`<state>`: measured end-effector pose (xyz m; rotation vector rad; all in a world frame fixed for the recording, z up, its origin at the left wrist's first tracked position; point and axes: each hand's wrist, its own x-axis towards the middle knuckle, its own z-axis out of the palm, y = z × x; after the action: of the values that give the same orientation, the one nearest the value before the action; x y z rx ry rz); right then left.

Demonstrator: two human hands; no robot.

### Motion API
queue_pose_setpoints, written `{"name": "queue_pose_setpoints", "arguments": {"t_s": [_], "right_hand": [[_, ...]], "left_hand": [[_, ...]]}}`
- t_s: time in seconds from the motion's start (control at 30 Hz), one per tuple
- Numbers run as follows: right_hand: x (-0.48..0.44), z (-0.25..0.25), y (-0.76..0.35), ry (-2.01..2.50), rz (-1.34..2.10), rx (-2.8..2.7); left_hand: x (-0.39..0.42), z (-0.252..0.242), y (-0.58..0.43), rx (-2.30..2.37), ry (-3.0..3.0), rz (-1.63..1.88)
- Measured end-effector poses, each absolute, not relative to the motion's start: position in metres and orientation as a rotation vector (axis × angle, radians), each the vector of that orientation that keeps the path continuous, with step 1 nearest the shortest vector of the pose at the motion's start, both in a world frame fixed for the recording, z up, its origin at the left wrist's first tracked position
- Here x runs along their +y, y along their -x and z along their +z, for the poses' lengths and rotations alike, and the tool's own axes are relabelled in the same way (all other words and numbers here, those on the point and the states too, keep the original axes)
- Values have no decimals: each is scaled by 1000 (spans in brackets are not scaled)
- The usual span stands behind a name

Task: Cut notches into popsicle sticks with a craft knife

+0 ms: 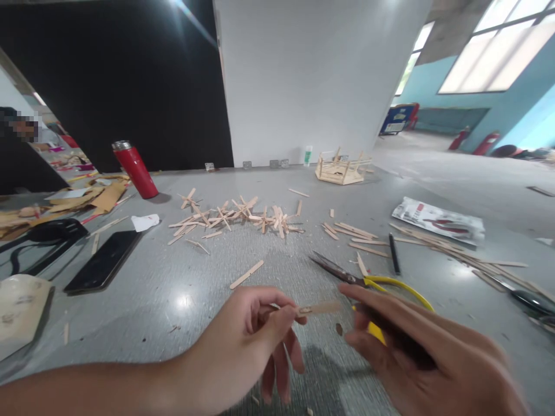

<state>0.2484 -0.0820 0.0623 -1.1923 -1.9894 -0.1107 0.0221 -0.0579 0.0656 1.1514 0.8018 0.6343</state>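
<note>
My left hand (251,341) pinches a short wooden craft stick (318,308) between thumb and forefinger, low in the middle of the view. My right hand (425,352) is closed round the yellow handles of a pair of scissors (347,276), and its forefinger touches the stick's right end. The scissor blades point up and to the left over the grey floor. One loose stick (246,274) lies just beyond my left hand.
A pile of glued stick crosses (234,219) lies ahead, more loose sticks (355,234) and a black pen (393,253) to the right. A red flask (135,169), a phone (104,261), a stick basket (340,169) and a printed packet (437,219) ring the floor.
</note>
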Motion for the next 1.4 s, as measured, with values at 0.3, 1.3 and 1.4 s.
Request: {"name": "queue_pose_setpoints", "arguments": {"t_s": [0.3, 1.3, 1.4], "right_hand": [[-87, 84, -227, 1354, 1117, -1571], [-89, 58, -226, 1089, 1631, -1399], [-89, 57, -224, 1073, 1664, -1369]], "left_hand": [[-67, 65, -22, 695, -1187, 514], [-65, 65, -20, 678, -1405, 407], [-63, 63, -19, 658, -1331, 368]]}}
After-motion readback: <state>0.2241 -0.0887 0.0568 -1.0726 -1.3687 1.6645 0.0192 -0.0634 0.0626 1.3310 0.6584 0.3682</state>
